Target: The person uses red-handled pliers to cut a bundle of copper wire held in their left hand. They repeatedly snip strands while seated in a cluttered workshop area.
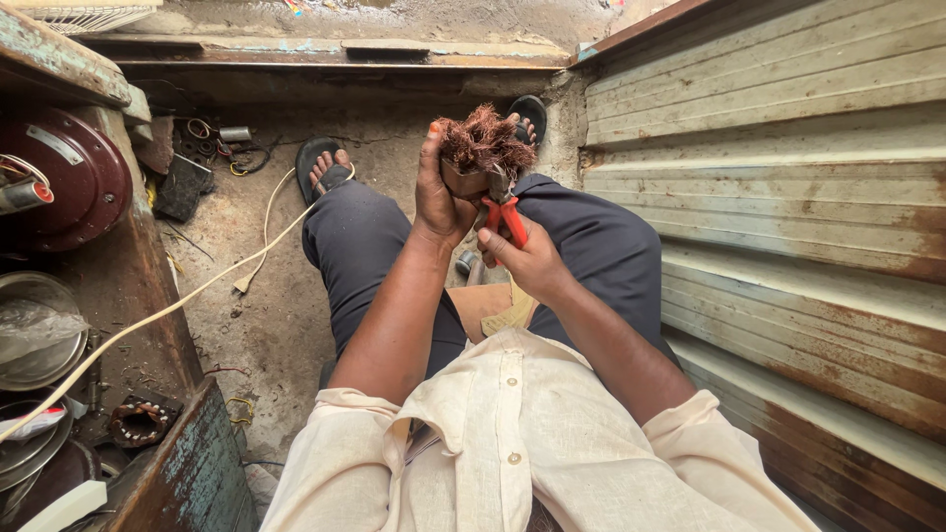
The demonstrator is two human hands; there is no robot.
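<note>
My left hand (437, 197) grips a round motor stator (465, 180) held up over my lap, with a bushy tuft of cut copper wire (484, 141) sticking out of its top. My right hand (527, 258) holds red-handled pliers (506, 217) whose jaws meet the stator's lower edge, just under the copper wire. Both hands are close together above my knees. I sit with legs in dark trousers (360, 241) stretched forward and feet in sandals (322, 166) on the dusty floor.
A corrugated metal shutter (788, 217) fills the right side. On the left stand a worn bench (187, 463), a dark red motor housing (74, 177), metal bowls (39, 335) and a wound stator (138, 422). A white cable (197, 291) crosses the floor.
</note>
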